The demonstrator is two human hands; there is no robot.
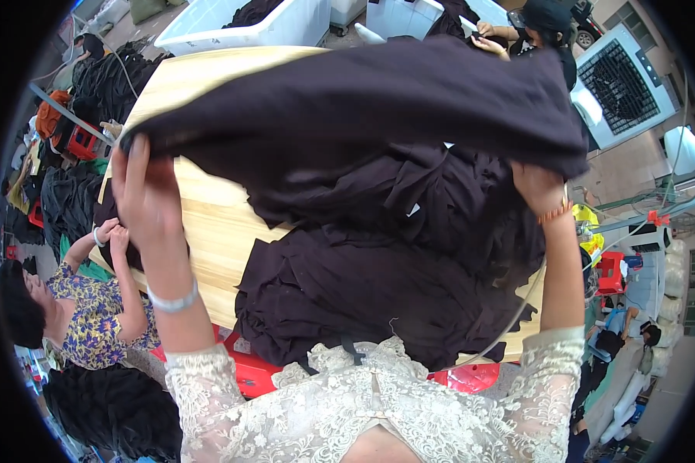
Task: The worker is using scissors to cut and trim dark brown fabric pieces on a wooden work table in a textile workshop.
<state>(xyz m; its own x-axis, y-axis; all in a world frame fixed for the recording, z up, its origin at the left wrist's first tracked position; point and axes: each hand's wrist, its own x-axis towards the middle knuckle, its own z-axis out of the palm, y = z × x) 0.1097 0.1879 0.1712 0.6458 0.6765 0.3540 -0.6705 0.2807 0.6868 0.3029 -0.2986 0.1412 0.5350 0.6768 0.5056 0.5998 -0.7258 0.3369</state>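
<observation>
- Holding a dark garment (pixel 378 100) up and spread wide over the counter (pixel 208 224); both hands are closed on its edge.
- Left hand (pixel 143 189): fingers curled over the left edge of the cloth, thumb side toward the camera, silver bangle (pixel 174 301) on the wrist. Grip looks firm.
- Right hand (pixel 537 185): pinches the right edge from below; fingertips are hidden behind the fabric, so how deep the grip goes is unclear. Orange bracelet (pixel 556 210) on that wrist.
- Garment hangs in the air between the two hands, sagging toward the middle, its lower fold close above the pile of dark cloth (pixel 378 285) on the counter.
- To do this step well, judging from the sag: keep both hands level and pull apart until the top edge runs straight, then the piece reads flat.
- Keep the lifted piece clear of the pile so it doesn't drag a second piece along; same colour, easy to miss.
- Bare wood shows left of the pile, near the left hand, the likeliest free spot on the counter.
- Around: a person in a floral top (pixel 93 309) stands at the counter's left side, hands near its edge. Another person (pixel 537 31) works at the far side. White bins (pixel 247 27) with dark cloth sit beyond the counter. Red stools (pixel 255 374) show below the near edge.
</observation>
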